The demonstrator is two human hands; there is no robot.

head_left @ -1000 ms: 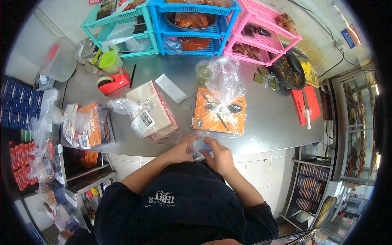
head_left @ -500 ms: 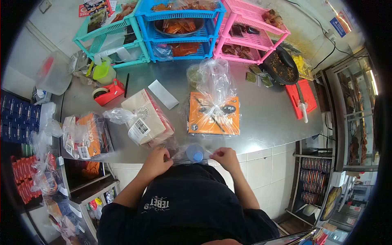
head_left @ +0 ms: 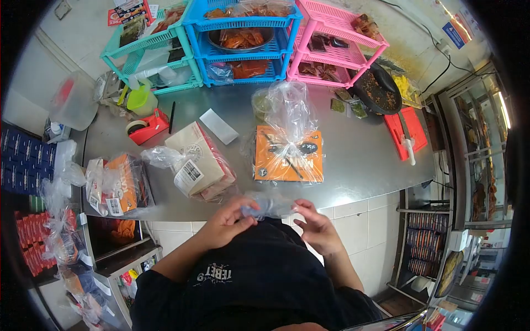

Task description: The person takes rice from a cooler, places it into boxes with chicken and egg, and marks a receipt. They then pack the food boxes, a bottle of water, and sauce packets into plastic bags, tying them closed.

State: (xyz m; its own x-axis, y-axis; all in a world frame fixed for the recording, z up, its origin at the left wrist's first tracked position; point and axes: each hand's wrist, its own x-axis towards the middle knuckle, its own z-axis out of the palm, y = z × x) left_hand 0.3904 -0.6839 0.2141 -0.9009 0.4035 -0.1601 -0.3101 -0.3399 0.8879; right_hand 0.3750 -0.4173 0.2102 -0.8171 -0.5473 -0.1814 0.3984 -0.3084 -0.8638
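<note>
A clear bottle in a clear plastic bag (head_left: pixel 270 206) lies on its side at the table's front edge, close to my body. My left hand (head_left: pixel 227 222) is closed round its left end, where a bluish part shows between the fingers. At the right end, my right hand (head_left: pixel 316 223) has curled fingers at the bag's plastic, the thumb a little apart. Just beyond my hands stands a beige box (head_left: pixel 193 151) in clear plastic with a white label. An orange box (head_left: pixel 288 165), wrapped in clear plastic gathered at the top, stands ahead of them.
Green (head_left: pixel 190 80), blue (head_left: pixel 199 52) and pink racks (head_left: pixel 295 55) line the back. A red tape dispenser (head_left: pixel 150 128), white paper (head_left: pixel 218 127) and another bagged box (head_left: pixel 118 176) are left. A knife (head_left: pixel 407 140) lies on a red board (head_left: pixel 395 128) beside a black pan (head_left: pixel 381 91).
The bottle has gone from upright, with its blue cap facing me, to lying sideways. My left hand has moved right and closed round it; my right hand has turned at the bag's other end.
</note>
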